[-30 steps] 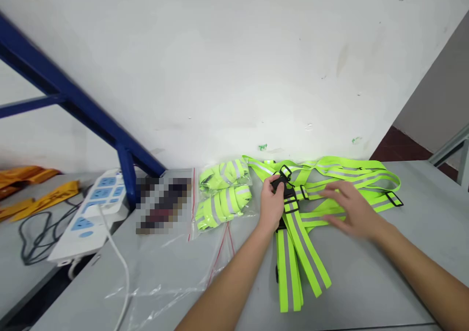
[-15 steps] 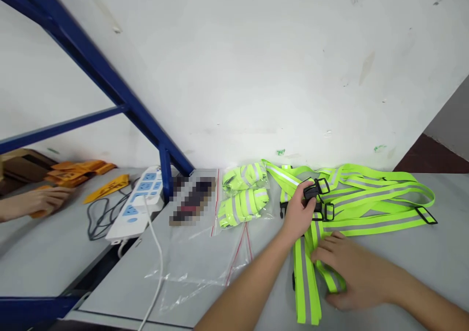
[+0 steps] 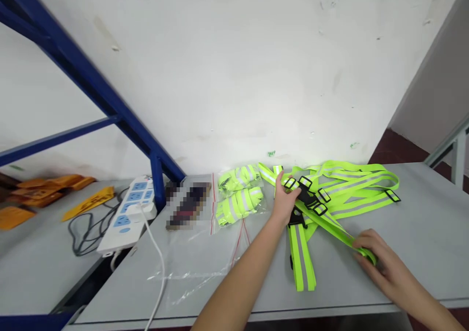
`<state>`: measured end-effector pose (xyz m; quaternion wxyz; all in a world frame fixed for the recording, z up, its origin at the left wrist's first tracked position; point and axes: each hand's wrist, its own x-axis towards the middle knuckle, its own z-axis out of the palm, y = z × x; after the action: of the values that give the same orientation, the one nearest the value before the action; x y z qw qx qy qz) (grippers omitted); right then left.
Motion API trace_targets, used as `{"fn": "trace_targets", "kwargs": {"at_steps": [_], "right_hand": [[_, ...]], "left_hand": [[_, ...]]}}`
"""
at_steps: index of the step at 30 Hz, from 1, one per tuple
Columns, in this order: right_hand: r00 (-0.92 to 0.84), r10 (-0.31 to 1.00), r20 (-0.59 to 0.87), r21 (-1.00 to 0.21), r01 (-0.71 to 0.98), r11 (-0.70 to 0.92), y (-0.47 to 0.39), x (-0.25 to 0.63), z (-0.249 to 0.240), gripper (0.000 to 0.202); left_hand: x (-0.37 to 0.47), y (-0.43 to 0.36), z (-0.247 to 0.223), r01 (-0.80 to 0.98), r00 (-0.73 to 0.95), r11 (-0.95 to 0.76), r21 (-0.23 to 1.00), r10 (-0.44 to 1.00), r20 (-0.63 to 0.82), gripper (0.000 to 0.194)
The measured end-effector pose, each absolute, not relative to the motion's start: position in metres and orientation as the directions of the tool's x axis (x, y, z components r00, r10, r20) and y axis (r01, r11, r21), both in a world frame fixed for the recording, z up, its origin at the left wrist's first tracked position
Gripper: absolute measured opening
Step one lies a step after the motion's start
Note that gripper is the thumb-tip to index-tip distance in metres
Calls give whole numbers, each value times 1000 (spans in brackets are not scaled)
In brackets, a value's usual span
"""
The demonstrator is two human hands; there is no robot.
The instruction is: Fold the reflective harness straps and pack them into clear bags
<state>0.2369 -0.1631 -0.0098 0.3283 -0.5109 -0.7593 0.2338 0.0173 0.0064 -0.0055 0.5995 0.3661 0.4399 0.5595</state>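
Observation:
Neon yellow-green reflective straps (image 3: 361,187) with grey stripes and black buckles lie in a loose heap on the grey table. My left hand (image 3: 285,199) is closed on the straps beside a black buckle (image 3: 306,196) and several black slider rings. Nearer the front edge, my right hand (image 3: 381,260) pinches a folded strap end, and the strap runs taut between both hands. Another folded strap length (image 3: 302,262) hangs toward me from a second black buckle (image 3: 296,217). Left of my left hand sit two clear bags of rolled reflective straps (image 3: 240,205).
Flat clear plastic bags (image 3: 198,262) with red seal lines lie left of my forearm. A white power strip (image 3: 132,211) with cables and a blue metal frame (image 3: 157,179) stand farther left. Orange pieces (image 3: 90,201) lie on the neighbouring table. A white wall (image 3: 234,77) rises behind.
My right hand has moved right, drawing a strap out from the heap. My left hand has stayed at the buckles, which have turned. A co-worker's hand at far left has left view.

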Motion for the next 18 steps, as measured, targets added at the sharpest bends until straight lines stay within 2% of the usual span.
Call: {"fn": "trace_targets", "kwargs": {"at_steps": [3, 5, 7, 9, 12, 14, 18], "right_hand": [[-44, 947, 317, -747, 603, 278, -171, 256, -29, 22], [147, 944, 296, -822, 542, 174, -171, 270, -35, 28], [273, 939, 208, -911, 403, 85, -170, 284, -34, 35], [316, 941, 116, -973, 225, 45, -170, 295, -30, 37], [352, 935, 35, -999, 7, 34, -172, 303, -23, 36], [377, 926, -12, -995, -93, 25, -174, 304, -21, 33], [486, 872, -64, -959, -271, 81, -173, 306, -23, 31]], "left_hand": [[14, 11, -2, -447, -55, 86, 890, 991, -123, 85], [7, 16, 3, -518, -82, 80, 852, 986, -142, 77], [-5, 22, 11, -526, -106, 85, 846, 981, -165, 61], [-19, 28, 21, -516, -117, 88, 852, 978, -172, 46], [-43, 35, 35, -497, -109, 65, 865, 985, -137, 30], [-57, 39, 41, -479, -126, 29, 877, 987, -101, 29], [-76, 44, 42, -424, -278, -74, 903, 959, -52, 43]]}}
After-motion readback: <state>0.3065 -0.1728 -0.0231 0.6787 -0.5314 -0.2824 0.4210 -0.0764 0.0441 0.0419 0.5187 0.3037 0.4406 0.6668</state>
